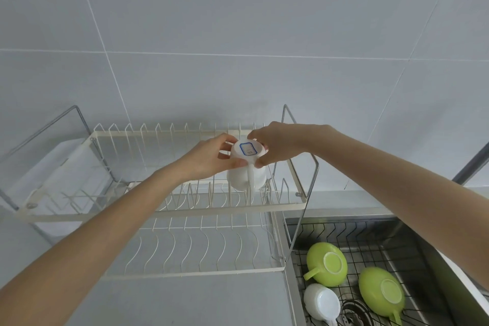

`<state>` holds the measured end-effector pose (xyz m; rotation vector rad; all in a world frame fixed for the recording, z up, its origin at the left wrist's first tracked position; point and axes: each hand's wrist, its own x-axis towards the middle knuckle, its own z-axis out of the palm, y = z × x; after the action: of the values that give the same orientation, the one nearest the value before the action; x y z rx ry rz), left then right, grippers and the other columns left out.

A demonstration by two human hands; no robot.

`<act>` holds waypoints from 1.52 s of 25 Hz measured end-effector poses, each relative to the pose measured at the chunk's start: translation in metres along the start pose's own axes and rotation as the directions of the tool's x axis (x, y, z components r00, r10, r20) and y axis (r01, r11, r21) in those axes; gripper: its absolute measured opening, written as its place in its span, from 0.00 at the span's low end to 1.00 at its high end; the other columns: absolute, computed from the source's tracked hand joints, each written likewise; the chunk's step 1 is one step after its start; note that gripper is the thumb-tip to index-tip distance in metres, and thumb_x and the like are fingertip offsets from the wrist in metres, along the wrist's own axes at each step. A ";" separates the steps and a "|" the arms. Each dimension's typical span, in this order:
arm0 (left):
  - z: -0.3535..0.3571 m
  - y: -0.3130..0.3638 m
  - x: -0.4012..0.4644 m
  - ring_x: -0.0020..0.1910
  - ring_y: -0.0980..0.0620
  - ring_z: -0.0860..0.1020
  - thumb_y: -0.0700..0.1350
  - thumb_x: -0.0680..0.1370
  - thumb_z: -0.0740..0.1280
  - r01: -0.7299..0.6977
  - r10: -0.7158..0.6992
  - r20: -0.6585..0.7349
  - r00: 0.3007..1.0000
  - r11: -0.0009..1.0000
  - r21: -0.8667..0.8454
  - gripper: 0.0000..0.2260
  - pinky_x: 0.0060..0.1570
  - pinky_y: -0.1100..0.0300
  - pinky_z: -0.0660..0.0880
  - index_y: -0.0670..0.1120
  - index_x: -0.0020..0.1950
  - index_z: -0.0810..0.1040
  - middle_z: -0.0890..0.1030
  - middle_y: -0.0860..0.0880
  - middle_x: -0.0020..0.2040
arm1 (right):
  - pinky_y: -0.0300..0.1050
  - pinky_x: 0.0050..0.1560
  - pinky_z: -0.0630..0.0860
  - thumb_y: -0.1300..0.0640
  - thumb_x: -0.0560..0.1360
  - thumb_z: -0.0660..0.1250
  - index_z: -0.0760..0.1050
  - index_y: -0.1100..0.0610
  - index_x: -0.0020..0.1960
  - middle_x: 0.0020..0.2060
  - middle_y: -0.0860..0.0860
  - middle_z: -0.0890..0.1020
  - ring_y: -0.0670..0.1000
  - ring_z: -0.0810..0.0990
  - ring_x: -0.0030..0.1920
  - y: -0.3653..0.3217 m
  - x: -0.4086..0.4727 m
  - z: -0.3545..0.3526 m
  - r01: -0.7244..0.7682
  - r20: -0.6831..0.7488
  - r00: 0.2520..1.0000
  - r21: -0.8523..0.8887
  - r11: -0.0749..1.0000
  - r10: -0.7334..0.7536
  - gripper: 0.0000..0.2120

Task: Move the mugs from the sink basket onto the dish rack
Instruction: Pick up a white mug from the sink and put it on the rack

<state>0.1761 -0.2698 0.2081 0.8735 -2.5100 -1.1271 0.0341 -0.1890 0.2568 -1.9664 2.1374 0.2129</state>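
A white mug (247, 169) is held upside down over the upper tier of the cream wire dish rack (227, 209), its handle toward me and a blue-bordered label on its base. My left hand (211, 156) grips its left side and my right hand (277, 143) grips its right side and base. The mug's rim is down among the rack's prongs; I cannot tell whether it rests on them. In the black wire sink basket (352, 235) at the lower right lie two green mugs (326, 263) (381, 291), bottoms up, and a white mug (321, 302) on its side.
The rack has a lower tier (206, 249) of curved wires, and a steel frame (304, 193) rises at its right end. The steel sink wall (449, 272) slopes at the far right, with a drain (357, 312) under the basket. A grey tiled wall stands behind.
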 end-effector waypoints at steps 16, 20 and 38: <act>-0.008 0.090 -0.054 0.71 0.46 0.63 0.53 0.77 0.59 -0.057 0.273 -0.193 0.942 0.699 0.713 0.26 0.67 0.50 0.62 0.46 0.72 0.58 0.64 0.48 0.73 | 0.48 0.74 0.50 0.50 0.77 0.60 0.53 0.54 0.74 0.75 0.55 0.57 0.54 0.50 0.76 0.009 -0.093 -0.009 -0.019 -0.312 0.950 -0.058 0.998 0.000 0.29; 0.017 0.121 -0.065 0.72 0.47 0.60 0.53 0.77 0.59 -0.087 0.371 -0.228 0.900 0.667 0.740 0.26 0.69 0.50 0.59 0.46 0.72 0.58 0.64 0.47 0.72 | 0.49 0.75 0.46 0.48 0.77 0.60 0.51 0.54 0.75 0.76 0.54 0.54 0.54 0.46 0.77 0.026 -0.129 0.000 -0.082 -0.439 0.896 -0.028 0.996 0.061 0.31; 0.195 0.145 -0.038 0.68 0.38 0.69 0.47 0.72 0.68 -0.169 0.386 -0.164 0.908 0.695 0.699 0.23 0.65 0.42 0.66 0.41 0.66 0.69 0.73 0.40 0.67 | 0.51 0.76 0.43 0.47 0.76 0.60 0.52 0.52 0.74 0.76 0.56 0.53 0.54 0.45 0.77 0.152 -0.189 0.110 -0.132 -0.300 0.940 0.112 0.985 0.160 0.30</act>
<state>0.0573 -0.0555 0.1866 0.6855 -2.6583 0.0646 -0.0952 0.0352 0.1940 -1.8943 2.4396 -0.1775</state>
